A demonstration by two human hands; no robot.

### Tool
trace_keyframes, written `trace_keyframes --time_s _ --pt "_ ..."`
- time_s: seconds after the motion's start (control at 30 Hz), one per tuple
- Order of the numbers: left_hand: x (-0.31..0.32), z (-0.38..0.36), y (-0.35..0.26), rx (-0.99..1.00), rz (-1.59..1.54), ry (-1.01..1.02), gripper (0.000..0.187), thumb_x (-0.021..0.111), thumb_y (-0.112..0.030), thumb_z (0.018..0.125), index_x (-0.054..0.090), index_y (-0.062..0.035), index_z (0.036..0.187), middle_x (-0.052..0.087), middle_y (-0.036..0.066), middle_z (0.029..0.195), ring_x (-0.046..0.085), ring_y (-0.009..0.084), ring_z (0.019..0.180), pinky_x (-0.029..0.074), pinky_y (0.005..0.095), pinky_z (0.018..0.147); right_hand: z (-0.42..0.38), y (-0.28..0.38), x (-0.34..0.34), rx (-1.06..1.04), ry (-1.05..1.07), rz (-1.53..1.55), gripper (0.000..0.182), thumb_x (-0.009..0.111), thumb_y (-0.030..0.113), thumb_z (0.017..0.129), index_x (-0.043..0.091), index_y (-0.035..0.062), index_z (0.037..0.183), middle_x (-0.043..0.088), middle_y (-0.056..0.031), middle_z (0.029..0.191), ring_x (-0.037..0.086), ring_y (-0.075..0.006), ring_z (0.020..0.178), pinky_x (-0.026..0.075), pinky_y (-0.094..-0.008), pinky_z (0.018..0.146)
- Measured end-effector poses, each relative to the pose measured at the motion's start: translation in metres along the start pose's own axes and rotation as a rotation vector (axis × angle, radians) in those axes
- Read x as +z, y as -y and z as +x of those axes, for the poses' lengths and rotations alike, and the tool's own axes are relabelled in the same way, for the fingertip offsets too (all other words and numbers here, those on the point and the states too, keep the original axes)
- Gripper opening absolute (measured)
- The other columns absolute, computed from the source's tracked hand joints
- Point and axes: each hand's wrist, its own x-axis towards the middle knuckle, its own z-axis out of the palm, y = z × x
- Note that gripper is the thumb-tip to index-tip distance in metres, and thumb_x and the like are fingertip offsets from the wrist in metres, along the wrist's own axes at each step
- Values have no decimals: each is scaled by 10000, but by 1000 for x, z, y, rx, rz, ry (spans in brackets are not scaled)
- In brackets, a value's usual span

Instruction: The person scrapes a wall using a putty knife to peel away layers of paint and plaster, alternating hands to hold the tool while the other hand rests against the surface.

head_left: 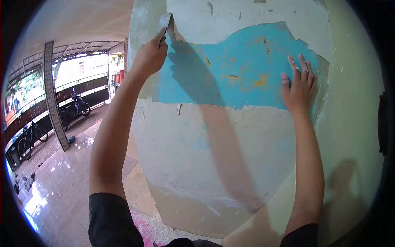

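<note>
My left hand (153, 55) grips a putty knife (166, 19), its fingers closed round the handle. The metal blade points upward and lies at the left edge of the pale coating high on the wall (354, 103). Most of the handle is hidden in the hand. My right hand (301, 84) rests with spread fingers on the right part of a turquoise patch (247, 61), with whitish smears on some fingertips. Ragged edges of the pale layer (222, 136) border the patch above and below. Orange marks and small chips show on the turquoise.
To the left is a tiled porch floor (61, 181) with a patterned post (51, 90). Beyond it stand a motorcycle (76, 106), a bicycle (31, 138) and a railing. Whitish debris (164, 230) with a pink stain lies at the wall's foot.
</note>
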Motion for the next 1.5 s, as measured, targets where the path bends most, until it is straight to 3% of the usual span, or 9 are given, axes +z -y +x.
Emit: trace_keyframes --time_s 0.3,0.67,0.77,0.87,1.0,1.1,1.17,1.2,1.5 --pt "4 16 6 100 68 -69 558 437 -233 993 405 -153 1544 688 319 997 651 526 941 492 591 897 0 -1 1 -16 -9 -21 526 530 417 1008 457 278 1510 355 -62 1622 284 -339 1506 185 -646 1193" --pt "1 38 12 93 105 -73 539 415 -239 1021 401 -220 1559 698 275 961 703 412 820 551 487 769 -1 0 1 -23 -7 -38 528 523 421 1014 452 267 1514 353 -69 1623 290 -347 1502 197 -655 1184" --pt "-9 56 8 57 3 -26 574 432 -256 978 410 -180 1547 686 293 1122 648 497 1033 499 560 937 -2 1 1 -20 -13 -28 531 521 420 1014 450 265 1516 348 -69 1627 286 -347 1505 194 -656 1185" --pt "-26 64 -10 -41 -44 76 590 403 -236 978 387 -180 1565 720 242 927 703 346 670 580 459 690 -2 0 3 -19 -6 -39 526 515 417 1016 451 265 1515 345 -70 1629 288 -349 1505 191 -656 1186" --pt "-31 79 -9 -24 -24 77 588 393 -238 985 380 -197 1572 707 192 840 644 258 536 559 398 563 -2 1 2 -19 -11 -40 521 507 417 1019 452 266 1514 344 -68 1629 285 -348 1506 188 -657 1188" --pt "-9 146 50 -15 -103 75 552 417 -234 1015 404 -224 1566 487 43 638 530 168 485 501 367 470 -2 0 3 -16 -5 -41 522 504 418 1018 450 266 1515 340 -67 1630 281 -345 1508 193 -658 1187" --pt "15 289 189 1226 1258 -15 545 417 -251 1016 406 -233 1561 505 39 686 498 152 487 457 365 424 -2 0 3 -21 -2 -54 524 504 418 1017 448 266 1516 334 -64 1632 277 -342 1510 201 -658 1186" --pt "8 276 172 1228 1259 -17 545 417 -251 1016 406 -233 1561 505 39 686 498 152 487 457 365 424 -2 0 3 -19 -3 -54 524 504 418 1017 448 266 1516 334 -64 1632 277 -342 1510 201 -658 1186" --pt "-55 160 -12 -190 117 353 416 511 -311 1015 634 -63 1326 735 189 994 719 292 989 578 471 879 -2 2 1 -6 3 -66 539 514 392 1011 429 263 1527 327 -62 1635 279 -341 1510 187 -650 1198"
